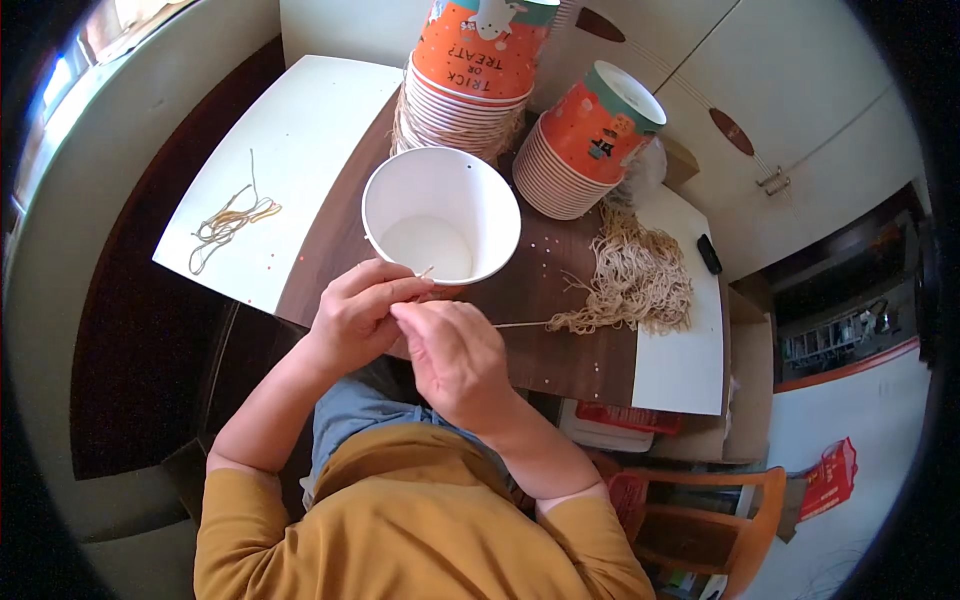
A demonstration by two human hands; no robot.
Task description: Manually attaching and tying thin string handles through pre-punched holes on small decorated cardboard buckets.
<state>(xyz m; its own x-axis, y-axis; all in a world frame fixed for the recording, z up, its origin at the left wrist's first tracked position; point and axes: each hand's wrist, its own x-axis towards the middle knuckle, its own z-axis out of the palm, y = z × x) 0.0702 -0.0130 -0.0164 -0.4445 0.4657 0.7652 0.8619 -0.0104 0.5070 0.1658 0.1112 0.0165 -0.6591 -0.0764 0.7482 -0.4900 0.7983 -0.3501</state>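
Note:
A white paper bucket [395,195] stands on the table in front of me, its open mouth tilted toward me. At its near rim my left hand [362,312] and my right hand [458,358] meet, fingertips pinched together. Between them they grip a thin beige cord, whose short end pokes up above the left fingers. Part of the cord [522,324] stretches from behind my right hand to a tangled heap of cords [640,280] on the right. My fingers hide most of the cord at the rim.
Behind the bucket rises a tall stack of orange printed buckets [470,60], cords around its lower part. A shorter stack [580,145] stands right of it. A few loose cords [235,225] lie on the white left leaf. A wooden chair [745,530] is at lower right.

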